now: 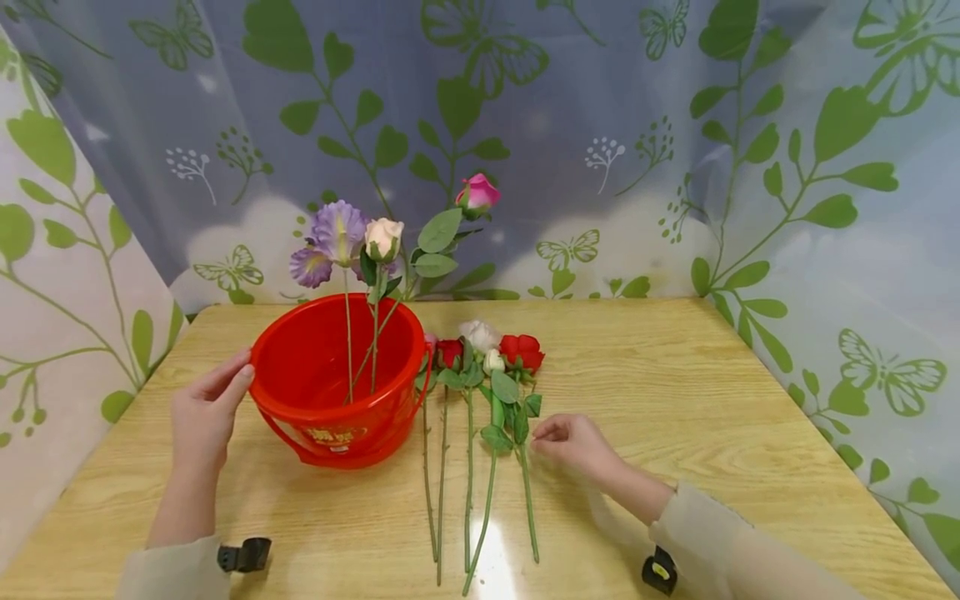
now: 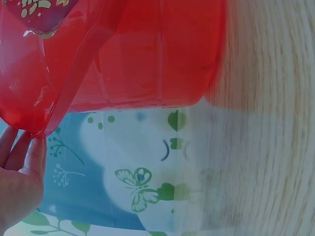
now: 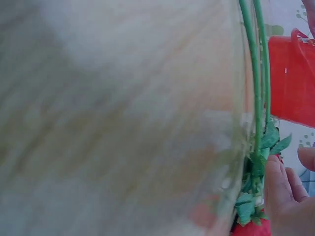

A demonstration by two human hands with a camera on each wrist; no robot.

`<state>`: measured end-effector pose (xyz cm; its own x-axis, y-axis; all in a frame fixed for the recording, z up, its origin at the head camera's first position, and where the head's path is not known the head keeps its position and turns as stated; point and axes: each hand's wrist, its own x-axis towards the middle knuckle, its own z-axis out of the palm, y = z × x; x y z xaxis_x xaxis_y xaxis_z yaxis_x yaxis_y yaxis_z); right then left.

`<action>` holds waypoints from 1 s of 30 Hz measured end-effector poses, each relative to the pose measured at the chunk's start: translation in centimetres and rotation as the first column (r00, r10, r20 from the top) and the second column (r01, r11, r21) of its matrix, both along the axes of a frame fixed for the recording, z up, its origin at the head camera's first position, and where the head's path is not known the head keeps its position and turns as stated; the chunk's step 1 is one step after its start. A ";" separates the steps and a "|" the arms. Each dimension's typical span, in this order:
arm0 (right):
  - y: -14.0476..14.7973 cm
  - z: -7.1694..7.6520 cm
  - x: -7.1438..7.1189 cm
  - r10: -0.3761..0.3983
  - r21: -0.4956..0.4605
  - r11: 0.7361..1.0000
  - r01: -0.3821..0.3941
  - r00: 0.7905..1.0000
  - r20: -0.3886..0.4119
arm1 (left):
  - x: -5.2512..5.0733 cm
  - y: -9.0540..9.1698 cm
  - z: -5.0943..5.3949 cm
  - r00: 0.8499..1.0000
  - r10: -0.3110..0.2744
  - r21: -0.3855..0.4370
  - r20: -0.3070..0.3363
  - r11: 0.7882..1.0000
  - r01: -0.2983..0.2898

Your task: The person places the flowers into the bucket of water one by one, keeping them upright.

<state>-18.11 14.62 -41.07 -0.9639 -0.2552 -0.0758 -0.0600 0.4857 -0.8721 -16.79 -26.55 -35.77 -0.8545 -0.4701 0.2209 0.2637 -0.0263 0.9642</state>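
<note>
My left hand (image 1: 204, 421) pinches the rim of a red plastic bucket (image 1: 360, 433) at its left side; the left wrist view shows the fingertips at the rim. Inside the bucket stand a purple iris (image 1: 339, 232), a cream rose (image 1: 384, 242) and a pink rose (image 1: 478, 193), leaning right. Beside the bucket, several stemmed flowers lie in a row, among them a bright red flower (image 1: 522, 350), a white flower (image 1: 480, 335) and a dark red rose (image 1: 450, 354). Close to the red flower's leafy stem (image 1: 528, 500) is my right hand (image 1: 573, 446), thumb apart from the fingers, holding nothing.
The wooden table (image 1: 660, 367) carries the bucket and flowers. A patterned cloth backdrop (image 1: 555, 150) with green leaves and butterflies rises behind and at both sides. The flower stems point toward the table's near side. Each wrist wears a small black device (image 1: 246, 555).
</note>
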 end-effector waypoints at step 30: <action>-0.6 -1.6 -0.6 0.024 -0.169 0.985 0.028 0.955 0.297 | -0.8 -1.3 -1.7 0.991 -0.077 -0.078 -0.110 0.995 0.068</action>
<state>-18.72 13.99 -42.64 -0.9048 -0.2874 -0.3142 0.2148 0.3289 -0.9196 -17.63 -27.84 -37.51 -0.8533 -0.3865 0.3501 0.3713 0.0210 0.9283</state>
